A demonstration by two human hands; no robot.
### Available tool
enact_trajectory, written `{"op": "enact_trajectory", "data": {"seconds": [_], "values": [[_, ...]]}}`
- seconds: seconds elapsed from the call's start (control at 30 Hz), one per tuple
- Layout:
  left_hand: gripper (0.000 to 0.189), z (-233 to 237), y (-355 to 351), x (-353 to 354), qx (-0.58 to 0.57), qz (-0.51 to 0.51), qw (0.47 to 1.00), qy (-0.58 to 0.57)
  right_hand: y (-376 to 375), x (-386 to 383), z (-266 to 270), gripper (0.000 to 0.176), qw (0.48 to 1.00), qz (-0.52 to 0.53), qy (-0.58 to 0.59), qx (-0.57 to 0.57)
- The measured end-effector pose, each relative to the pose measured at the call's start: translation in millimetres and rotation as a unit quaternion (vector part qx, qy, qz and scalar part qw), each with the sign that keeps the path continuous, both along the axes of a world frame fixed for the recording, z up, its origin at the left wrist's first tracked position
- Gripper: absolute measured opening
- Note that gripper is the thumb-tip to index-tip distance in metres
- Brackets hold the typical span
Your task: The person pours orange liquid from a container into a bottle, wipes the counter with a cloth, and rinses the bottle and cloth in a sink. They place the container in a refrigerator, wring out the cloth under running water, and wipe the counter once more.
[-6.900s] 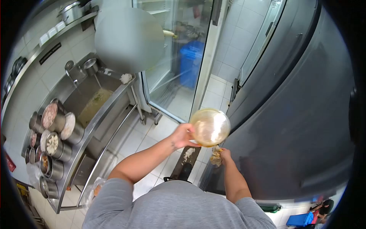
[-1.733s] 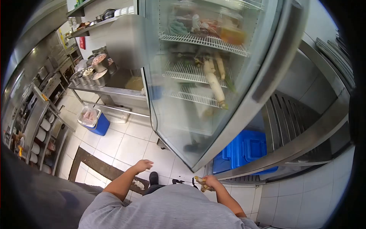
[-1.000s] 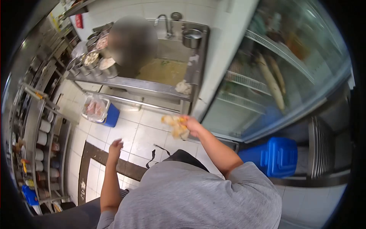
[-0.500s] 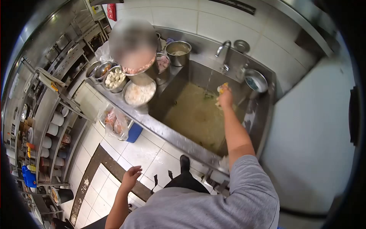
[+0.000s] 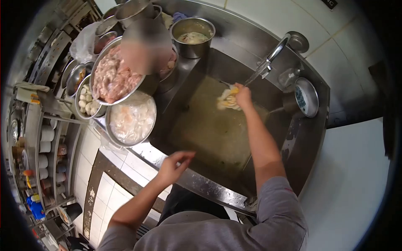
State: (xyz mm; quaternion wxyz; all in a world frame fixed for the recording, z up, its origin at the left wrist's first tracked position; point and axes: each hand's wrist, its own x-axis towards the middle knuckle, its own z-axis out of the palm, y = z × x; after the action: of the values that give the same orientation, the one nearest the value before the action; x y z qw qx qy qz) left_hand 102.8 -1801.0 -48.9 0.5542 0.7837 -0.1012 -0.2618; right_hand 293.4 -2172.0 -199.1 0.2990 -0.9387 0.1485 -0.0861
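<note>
My right hand grips a crumpled yellow-and-white rag over the large steel sink. Cloudy brownish water with small green bits lies in the basin. Water runs from the curved tap close beside that hand. My left hand hovers over the sink's front edge, fingers loosely bent and apart, with nothing in it. To its upper left stands a steel bowl of pale food under clear plastic.
Left of the basin stand a large bowl of raw minced meat, a bowl of white balls and a steel pot. A tilted steel bowl sits on the right ledge. Shelves line the far left.
My view has moved closer to the sink. My left hand has risen from beside my body to the sink's front edge. The rag in my right hand now hangs more spread out.
</note>
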Motion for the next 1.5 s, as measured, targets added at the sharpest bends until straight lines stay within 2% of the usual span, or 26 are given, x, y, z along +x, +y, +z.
{"op": "enact_trajectory", "data": {"seconds": [0.13, 0.2, 0.27, 0.33, 0.47, 0.5, 0.53, 0.6, 0.63, 0.67, 0.7, 0.73, 0.77, 0.8, 0.87, 0.93, 1.03, 1.07, 1.1, 1.2, 1.23, 1.27, 1.33, 1.4, 1.47, 1.5], "values": [[0.043, -21, -105, 99, -0.043, -0.08, 0.986, -0.14, 8, 1, 32, 0.026, 0.983, -0.097, -0.038, 0.15], [0.057, -41, -167, 139, -0.036, -0.008, 0.98, -0.193, 11, 4, 60, 0.034, 0.975, -0.14, -0.051, 0.166], [0.064, -55, -226, 181, -0.191, 0.03, 0.98, 0.05, 13, 10, 74, 0.04, 0.957, -0.139, -0.166, 0.192], [0.068, -49, -256, 218, -0.28, 0.065, 0.936, 0.201, 28, 6, 78, 0.051, 0.882, -0.162, -0.112, 0.429], [0.065, -32, -264, 240, -0.365, 0.121, 0.831, 0.402, 48, -15, 106, 0.072, 0.887, -0.121, -0.091, 0.436], [0.061, -26, -271, 217, -0.352, 0.119, 0.872, 0.32, 42, -13, 104, 0.077, 0.891, -0.109, -0.065, 0.435], [0.057, -19, -281, 192, -0.334, 0.115, 0.906, 0.235, 28, -12, 115, 0.077, 0.784, -0.138, -0.038, 0.603], [0.053, -72, -304, 189, -0.256, 0.052, 0.965, -0.008, 14, -10, 106, 0.072, 0.717, -0.132, -0.112, 0.676], [0.053, -84, -307, 202, -0.237, 0.061, 0.969, 0.018, 16, -16, 118, 0.078, 0.683, -0.14, -0.034, 0.716], [0.052, -92, -305, 213, -0.219, 0.072, 0.972, 0.044, 31, -22, 129, 0.081, 0.725, -0.131, -0.036, 0.675], [0.049, -30, -285, 213, -0.161, 0.125, 0.967, 0.156, 36, -23, 111, 0.077, 0.746, -0.119, -0.042, 0.654], [0.047, -67, -292, 227, -0.258, 0.147, 0.942, 0.156, 40, -23, 96, 0.072, 0.765, -0.107, -0.049, 0.633], [0.046, -79, -285, 238, -0.164, 0.117, 0.978, 0.05, 47, -28, 103, 0.053, 0.788, -0.107, -0.124, 0.594], [0.047, -86, -275, 248, -0.065, 0.085, 0.993, -0.058, 49, -33, 111, 0.053, 0.787, -0.105, -0.123, 0.596], [0.048, -96, -272, 259, -0.067, 0.107, 0.992, -0.012, 46, -40, 121, 0.043, 0.878, -0.087, 0.009, 0.47], [0.05, -92, -272, 260, -0.069, 0.129, 0.989, 0.035, 24, -35, 82, 0.036, 0.907, -0.056, -0.043, 0.414], [0.041, -66, -266, 255, -0.122, 0.165, 0.956, 0.209, -15, -27, 76, 0.021, 0.944, -0.048, -0.055, 0.321], [0.038, -64, -258, 252, -0.252, 0.122, 0.903, 0.327, -21, -26, 81, 0.017, 0.956, -0.072, -0.016, 0.286], [0.035, -61, -255, 250, -0.373, 0.074, 0.817, 0.433, -20, -22, 81, 0.018, 0.968, -0.03, -0.208, 0.138], [0.028, -104, -272, 241, -0.431, -0.031, 0.808, 0.401, 37, -13, 97, 0.02, 0.933, 0.006, -0.31, 0.183], [0.023, -130, -280, 238, -0.48, -0.144, 0.864, 0.056, 41, -12, 107, 0.02, 0.934, 0.004, -0.308, 0.182], [0.023, -120, -281, 230, -0.48, -0.144, 0.864, 0.059, 44, -11, 117, 0.022, 0.964, -0.03, -0.237, 0.121], [0.025, -86, -280, 215, -0.387, 0.085, 0.84, 0.37, 38, -5, 116, 0.025, 0.983, -0.064, -0.164, 0.059], [0.033, -81, -277, 222, -0.317, 0.083, 0.861, 0.389, 24, 3, 104, 0.034, 0.951, -0.117, -0.134, 0.254], [0.037, -65, -271, 224, -0.093, 0.083, 0.955, 0.269, 4, 2, 97, 0.033, 0.942, -0.112, -0.096, 0.301], [0.036, -62, -264, 238, 0.0, -0.011, 0.979, 0.202, -3, 1, 91, 0.032, 0.933, -0.052, -0.105, 0.339]]}}
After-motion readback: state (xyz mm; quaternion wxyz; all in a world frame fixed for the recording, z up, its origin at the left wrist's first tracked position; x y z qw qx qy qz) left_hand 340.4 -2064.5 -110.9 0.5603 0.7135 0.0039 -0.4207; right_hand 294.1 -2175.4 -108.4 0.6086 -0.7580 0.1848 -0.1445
